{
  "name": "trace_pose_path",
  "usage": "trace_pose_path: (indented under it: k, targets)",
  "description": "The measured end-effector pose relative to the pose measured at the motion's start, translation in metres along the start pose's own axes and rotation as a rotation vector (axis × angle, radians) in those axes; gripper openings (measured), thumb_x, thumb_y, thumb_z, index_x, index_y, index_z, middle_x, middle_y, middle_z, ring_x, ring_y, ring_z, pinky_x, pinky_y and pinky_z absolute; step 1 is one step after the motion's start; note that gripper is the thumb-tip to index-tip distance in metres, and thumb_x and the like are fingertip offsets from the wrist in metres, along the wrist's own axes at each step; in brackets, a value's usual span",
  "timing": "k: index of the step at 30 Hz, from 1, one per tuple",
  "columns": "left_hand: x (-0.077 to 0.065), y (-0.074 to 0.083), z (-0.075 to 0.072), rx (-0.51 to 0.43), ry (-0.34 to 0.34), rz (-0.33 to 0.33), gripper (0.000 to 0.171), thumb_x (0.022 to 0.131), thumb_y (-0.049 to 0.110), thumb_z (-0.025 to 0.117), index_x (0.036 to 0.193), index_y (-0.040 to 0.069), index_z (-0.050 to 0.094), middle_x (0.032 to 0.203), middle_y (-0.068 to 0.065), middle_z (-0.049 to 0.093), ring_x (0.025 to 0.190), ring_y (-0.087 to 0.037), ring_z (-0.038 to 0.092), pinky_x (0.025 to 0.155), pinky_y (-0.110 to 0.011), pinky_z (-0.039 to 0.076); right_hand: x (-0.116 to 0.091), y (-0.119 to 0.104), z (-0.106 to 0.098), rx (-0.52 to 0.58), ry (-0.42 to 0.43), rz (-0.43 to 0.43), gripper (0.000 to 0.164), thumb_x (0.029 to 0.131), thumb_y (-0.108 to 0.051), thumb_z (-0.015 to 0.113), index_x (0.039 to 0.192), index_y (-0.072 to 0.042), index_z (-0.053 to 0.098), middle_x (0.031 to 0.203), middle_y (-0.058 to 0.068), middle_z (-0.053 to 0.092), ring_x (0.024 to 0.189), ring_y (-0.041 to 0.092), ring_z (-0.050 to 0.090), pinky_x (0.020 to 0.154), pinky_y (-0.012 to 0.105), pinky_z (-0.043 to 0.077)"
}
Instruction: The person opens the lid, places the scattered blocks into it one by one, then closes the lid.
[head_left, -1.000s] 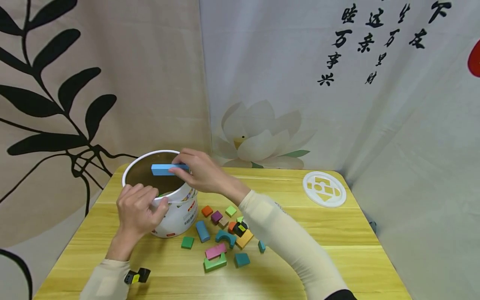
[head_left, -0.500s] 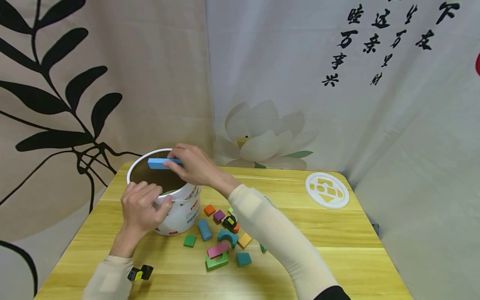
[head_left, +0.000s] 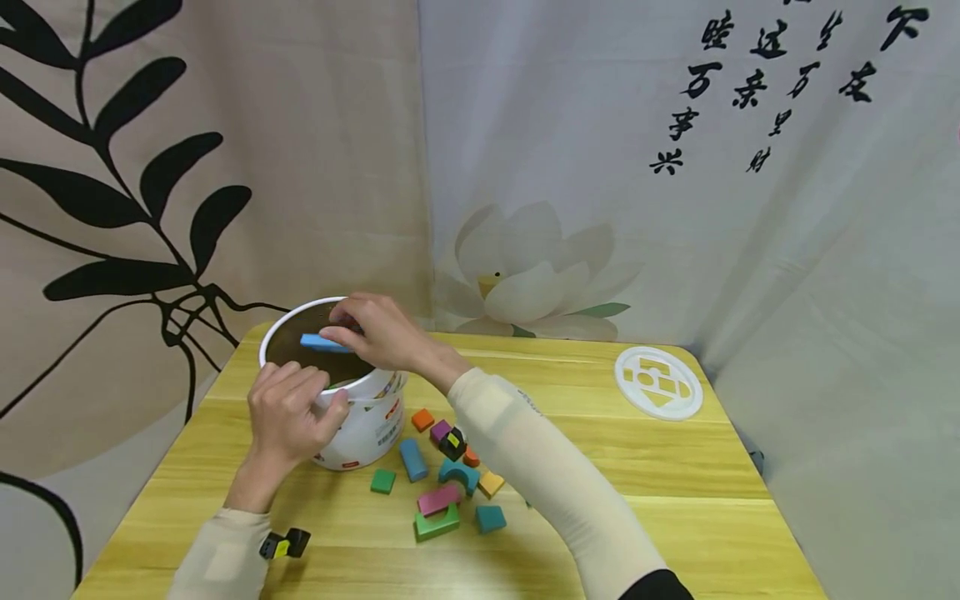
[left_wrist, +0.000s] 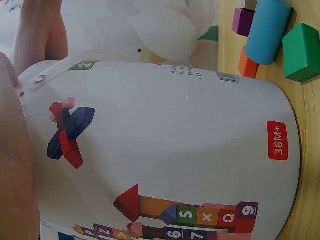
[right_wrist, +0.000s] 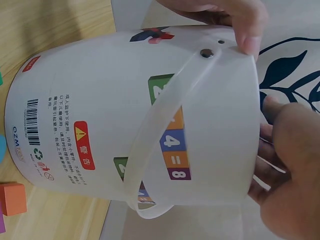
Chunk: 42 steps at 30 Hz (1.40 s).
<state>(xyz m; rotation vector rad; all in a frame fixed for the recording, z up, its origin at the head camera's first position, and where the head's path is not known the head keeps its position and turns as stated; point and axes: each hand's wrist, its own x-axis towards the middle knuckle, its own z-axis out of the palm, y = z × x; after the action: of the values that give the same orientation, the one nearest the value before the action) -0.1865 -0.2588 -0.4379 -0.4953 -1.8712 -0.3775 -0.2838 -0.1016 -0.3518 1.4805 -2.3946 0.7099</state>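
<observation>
A white bucket (head_left: 365, 425) with printed block pictures stands on the left of the table. My left hand (head_left: 288, 417) grips its near rim, fingers over the edge and thumb along the outer wall. Over the bucket's mouth is my right hand (head_left: 386, 333), thumb and fingertips parted. A long blue block (head_left: 321, 342) shows just under the thumb, within the mouth in the head view. In the right wrist view the right hand (right_wrist: 285, 170) reaches past the rim and hides the block. The bucket's inside is mostly dark, with a bit of green near the left thumb.
Several coloured blocks lie right of the bucket, among them a green one (head_left: 382, 481), a blue half-round one (head_left: 413, 460), a teal arch (head_left: 459, 475) and a pink one (head_left: 438, 499). A white cut-out disc (head_left: 658, 383) lies at the back right. A curtain hangs behind the table.
The blue block has dropped from between the right thumb and fingers to just under the thumb. The right fingers have parted. The left hand stays on the rim; the head view has shifted slightly.
</observation>
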Motion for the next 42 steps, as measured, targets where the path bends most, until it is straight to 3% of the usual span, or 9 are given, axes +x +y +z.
trace_pose_path:
  k: [7, 12, 18, 23, 31, 37, 42]
  targets:
    - [0.0, 0.0, 0.001, 0.004, 0.0, -0.012, 0.036, 0.077, 0.037, 0.052, 0.053, 0.011, 0.047, 0.047, -0.001, 0.046, 0.045, -0.019, 0.034, 0.05, -0.042, 0.028, -0.004, 0.001, -0.001, 0.066, -0.083, 0.035, 0.043, 0.104, -0.038, 0.057, 0.13, -0.005, 0.066, 0.126, 0.003, 0.07, 0.112, 0.009, 0.061, 0.098, 0.022, 0.046]
    - [0.0, 0.001, 0.001, 0.008, -0.007, -0.013, 0.036, 0.077, 0.037, 0.052, 0.053, 0.01, 0.047, 0.046, 0.0, 0.045, 0.045, -0.019, 0.034, 0.05, -0.042, 0.028, -0.008, 0.001, -0.002, -0.003, -0.141, 0.059, 0.055, 0.105, -0.047, 0.049, 0.145, -0.01, 0.056, 0.145, 0.001, 0.057, 0.134, 0.012, 0.045, 0.115, 0.029, 0.031]
    - [-0.001, 0.0, 0.001, 0.002, 0.009, -0.009, 0.035, 0.076, 0.036, 0.052, 0.053, 0.01, 0.048, 0.046, 0.0, 0.044, 0.044, -0.019, 0.033, 0.049, -0.041, 0.027, -0.017, 0.004, -0.003, -0.053, -0.167, 0.074, 0.067, 0.102, -0.057, 0.046, 0.156, -0.018, 0.044, 0.161, 0.001, 0.038, 0.148, 0.013, 0.023, 0.122, 0.039, 0.018]
    - [-0.001, -0.001, 0.002, 0.003, 0.014, -0.009, 0.035, 0.076, 0.036, 0.052, 0.052, 0.01, 0.048, 0.046, -0.001, 0.046, 0.044, -0.019, 0.033, 0.049, -0.041, 0.027, -0.031, 0.007, -0.006, 0.013, -0.148, 0.119, 0.072, 0.102, -0.06, 0.044, 0.162, -0.023, 0.032, 0.168, -0.001, 0.023, 0.151, 0.011, 0.008, 0.123, 0.043, 0.014]
    - [0.0, 0.0, 0.001, -0.003, 0.013, -0.011, 0.035, 0.076, 0.036, 0.052, 0.053, 0.01, 0.048, 0.047, -0.002, 0.05, 0.044, -0.019, 0.034, 0.049, -0.041, 0.027, -0.061, 0.019, -0.016, 0.051, -0.057, 0.094, 0.07, 0.103, -0.054, 0.047, 0.163, -0.021, 0.031, 0.168, -0.006, 0.019, 0.151, 0.006, 0.003, 0.123, 0.045, 0.015]
    - [-0.001, 0.001, 0.001, -0.002, -0.001, -0.023, 0.037, 0.077, 0.038, 0.052, 0.053, 0.01, 0.049, 0.048, -0.002, 0.051, 0.045, -0.019, 0.036, 0.05, -0.041, 0.028, -0.096, 0.032, -0.027, 0.026, -0.032, 0.082, 0.069, 0.103, -0.052, 0.048, 0.162, -0.021, 0.033, 0.168, -0.003, 0.022, 0.152, 0.011, 0.002, 0.121, 0.053, 0.018]
    - [-0.001, 0.001, 0.001, -0.002, -0.008, -0.028, 0.037, 0.078, 0.039, 0.052, 0.053, 0.011, 0.049, 0.047, -0.001, 0.05, 0.045, -0.019, 0.035, 0.05, -0.041, 0.027, -0.132, 0.043, -0.034, 0.01, -0.048, 0.09, 0.067, 0.105, -0.05, 0.046, 0.163, -0.021, 0.031, 0.169, -0.002, 0.021, 0.153, 0.015, 0.003, 0.122, 0.053, 0.016]
